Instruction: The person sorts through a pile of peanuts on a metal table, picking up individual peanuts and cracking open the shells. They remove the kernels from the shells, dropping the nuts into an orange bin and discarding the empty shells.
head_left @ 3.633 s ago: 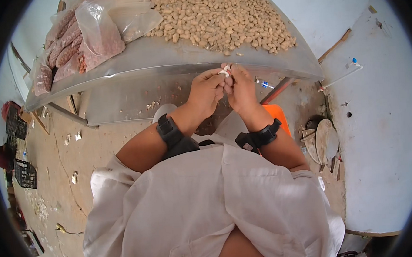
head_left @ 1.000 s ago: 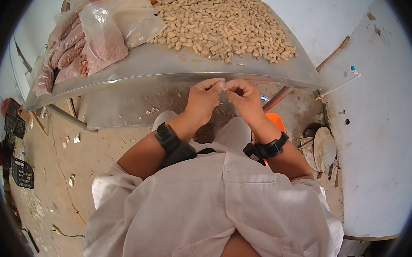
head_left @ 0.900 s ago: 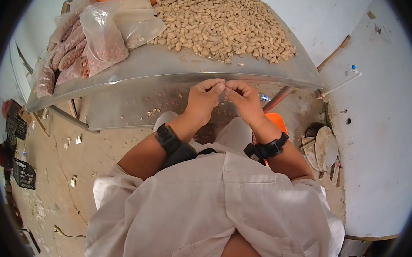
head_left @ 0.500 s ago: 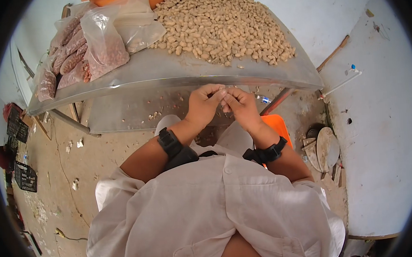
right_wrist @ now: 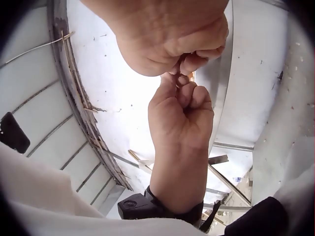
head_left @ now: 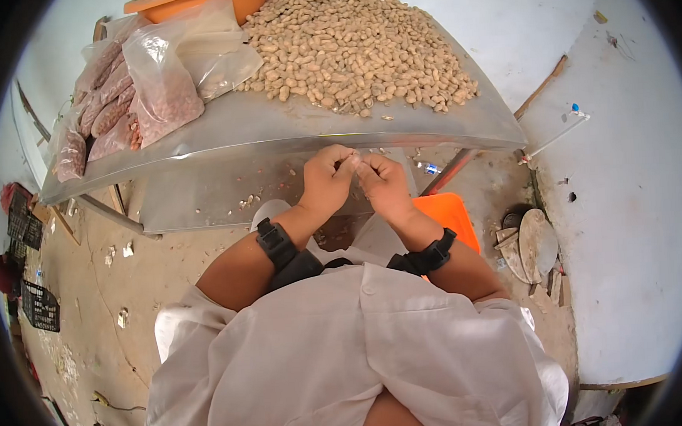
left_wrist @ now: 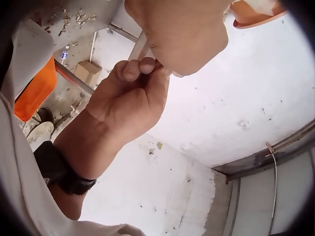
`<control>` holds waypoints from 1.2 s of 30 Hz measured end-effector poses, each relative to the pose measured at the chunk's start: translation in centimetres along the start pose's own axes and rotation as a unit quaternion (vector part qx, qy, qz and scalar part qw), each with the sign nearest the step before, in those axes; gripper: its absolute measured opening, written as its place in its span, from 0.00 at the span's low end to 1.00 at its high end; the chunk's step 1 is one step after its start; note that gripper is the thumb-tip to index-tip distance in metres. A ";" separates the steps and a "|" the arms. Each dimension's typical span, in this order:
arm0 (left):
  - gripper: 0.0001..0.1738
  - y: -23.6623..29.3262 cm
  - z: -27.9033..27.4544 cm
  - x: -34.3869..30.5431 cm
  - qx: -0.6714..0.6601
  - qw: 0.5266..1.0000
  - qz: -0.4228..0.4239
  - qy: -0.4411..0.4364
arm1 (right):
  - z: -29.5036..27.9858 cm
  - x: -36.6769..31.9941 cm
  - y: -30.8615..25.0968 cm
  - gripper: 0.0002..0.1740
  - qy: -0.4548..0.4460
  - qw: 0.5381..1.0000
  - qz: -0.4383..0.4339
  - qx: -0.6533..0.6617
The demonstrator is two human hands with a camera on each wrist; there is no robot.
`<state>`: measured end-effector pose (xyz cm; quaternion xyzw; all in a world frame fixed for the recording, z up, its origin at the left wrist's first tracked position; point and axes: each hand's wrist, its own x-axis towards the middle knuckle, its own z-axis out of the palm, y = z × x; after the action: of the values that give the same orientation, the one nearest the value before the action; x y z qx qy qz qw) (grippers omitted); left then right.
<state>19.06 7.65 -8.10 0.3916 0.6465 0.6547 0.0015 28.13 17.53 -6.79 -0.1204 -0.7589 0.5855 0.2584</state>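
Note:
Both hands meet fingertip to fingertip just in front of the steel table's near edge. My left hand (head_left: 328, 177) and right hand (head_left: 383, 184) have curled fingers, with thumbs and forefingers pinching together at a small peanut, mostly hidden by the fingertips. A small tan bit of it (right_wrist: 192, 76) peeks out by the fingers in the right wrist view. That view has the right hand (right_wrist: 170, 37) close at the top and the left hand (right_wrist: 182, 115) below. Beyond them a heap of unshelled peanuts (head_left: 356, 54) lies on the steel table (head_left: 275, 124).
Clear bags of reddish kernels (head_left: 167, 106) lie on the table's left, by an orange basin (head_left: 249, 0). Another orange container (head_left: 450, 211) stands beside the right forearm. Bits of shell litter the lower shelf (head_left: 201, 193). Black crates (head_left: 40, 304) stand far left.
Earlier an opened white shell showed between the fingers; now the fingertips cover what they pinch. Both hands sit lower in the head view, and more of the basin on the table shows.

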 end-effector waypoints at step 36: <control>0.22 -1.0 0.5 -0.2 -0.677 0.654 -0.337 -0.007 | 0.6 1.6 -0.7 0.05 0.040 0.988 -0.147 -0.001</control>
<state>18.96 8.11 -9.09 0.0415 0.1117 0.8629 0.4911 26.56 17.58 -5.84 -0.0309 -0.7579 0.5355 0.3713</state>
